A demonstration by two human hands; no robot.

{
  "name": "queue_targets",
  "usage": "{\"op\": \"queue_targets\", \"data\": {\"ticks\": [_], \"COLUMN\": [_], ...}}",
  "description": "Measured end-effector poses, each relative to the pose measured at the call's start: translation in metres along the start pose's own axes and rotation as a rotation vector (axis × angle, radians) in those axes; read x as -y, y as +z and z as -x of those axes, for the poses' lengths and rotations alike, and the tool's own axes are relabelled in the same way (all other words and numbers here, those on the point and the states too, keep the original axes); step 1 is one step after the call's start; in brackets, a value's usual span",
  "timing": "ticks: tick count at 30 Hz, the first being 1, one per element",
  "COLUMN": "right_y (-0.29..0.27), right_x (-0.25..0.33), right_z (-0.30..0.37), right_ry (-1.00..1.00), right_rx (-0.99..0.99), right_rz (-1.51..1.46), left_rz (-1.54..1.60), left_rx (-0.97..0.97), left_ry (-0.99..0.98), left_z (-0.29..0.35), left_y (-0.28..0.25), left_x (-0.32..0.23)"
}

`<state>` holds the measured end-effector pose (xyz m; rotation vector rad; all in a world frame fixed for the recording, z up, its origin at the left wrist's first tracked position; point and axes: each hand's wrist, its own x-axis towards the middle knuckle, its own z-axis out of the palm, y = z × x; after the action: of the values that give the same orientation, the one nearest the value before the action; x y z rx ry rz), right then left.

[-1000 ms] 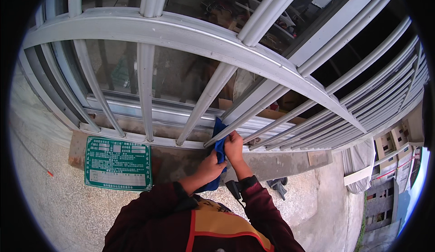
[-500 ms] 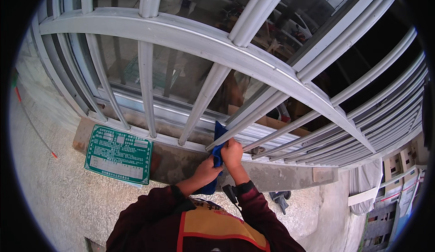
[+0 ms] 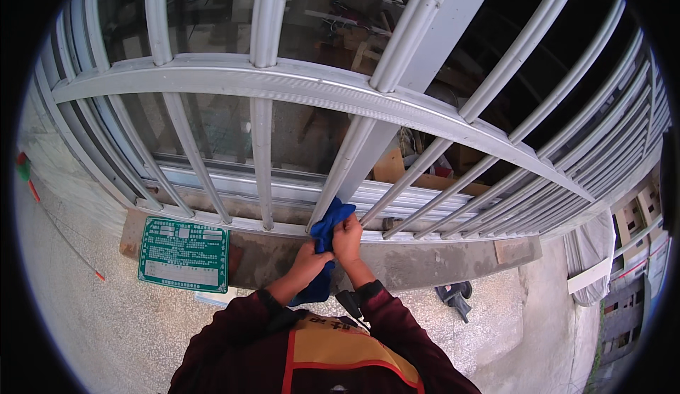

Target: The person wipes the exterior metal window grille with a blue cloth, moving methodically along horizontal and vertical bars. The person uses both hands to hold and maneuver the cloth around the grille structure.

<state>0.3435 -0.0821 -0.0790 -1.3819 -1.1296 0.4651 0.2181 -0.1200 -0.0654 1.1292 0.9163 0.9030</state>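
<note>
A blue cloth (image 3: 327,227) is bunched between my two hands at the foot of the metal window bars (image 3: 346,161). My right hand (image 3: 347,239) grips its upper part, fingers curled round it close to the base of one bar. Just below and to the left, my left hand (image 3: 309,264) is closed on the cloth too, its thumb pointing toward the right hand. A loose end of the cloth hangs down past the left hand toward my apron. Which surface the cloth's upper edge presses on is partly hidden.
A curved horizontal rail (image 3: 319,83) crosses the bars above my hands. Below them runs a damp stone sill (image 3: 418,271), with a green printed board (image 3: 185,254) against it on the left. A dark grey object (image 3: 455,297) stands on the ground to the right.
Both hands and the cloth have shifted slightly left. More of the cloth now shows above my right hand. The view has moved, showing the bars from a different angle.
</note>
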Motion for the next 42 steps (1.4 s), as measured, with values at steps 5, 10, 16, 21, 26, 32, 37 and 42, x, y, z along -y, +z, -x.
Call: {"op": "queue_targets", "data": {"ticks": [5,10,16,21,26,32,37,42], "right_y": [0.012,0.024,0.023,0.024,0.029,0.036,0.035,0.025], "right_x": [-0.010,0.004,0.023,0.023,0.012,0.002,0.009,0.005], "right_z": [0.003,-0.004,-0.017,-0.016,-0.015,-0.017,-0.017,-0.019], "right_ry": [0.115,0.319,0.322,0.429,0.352,0.280,0.328,0.371], "right_rx": [0.030,-0.043,-0.012,-0.021,-0.056,-0.078,-0.083,0.032], "right_rz": [-0.387,-0.692,-0.852,-0.857,-0.786,-0.730,-0.780,-0.820], "left_rz": [0.040,-0.013,-0.124,-0.178,-0.147,-0.273,-0.220,-0.172], "left_rx": [-0.031,-0.094,-0.086,-0.070,-0.110,-0.119,-0.131,-0.116], "left_ry": [-0.101,-0.089,0.020,0.059,0.036,0.112,0.089,0.193], "left_z": [0.012,0.017,0.015,0.016,0.013,0.009,0.012,0.007], "left_y": [-0.005,-0.007,-0.006,-0.005,-0.003,-0.004,-0.002,-0.001], "left_x": [-0.010,-0.030,-0.047,-0.041,-0.030,-0.032,-0.037,-0.030]}}
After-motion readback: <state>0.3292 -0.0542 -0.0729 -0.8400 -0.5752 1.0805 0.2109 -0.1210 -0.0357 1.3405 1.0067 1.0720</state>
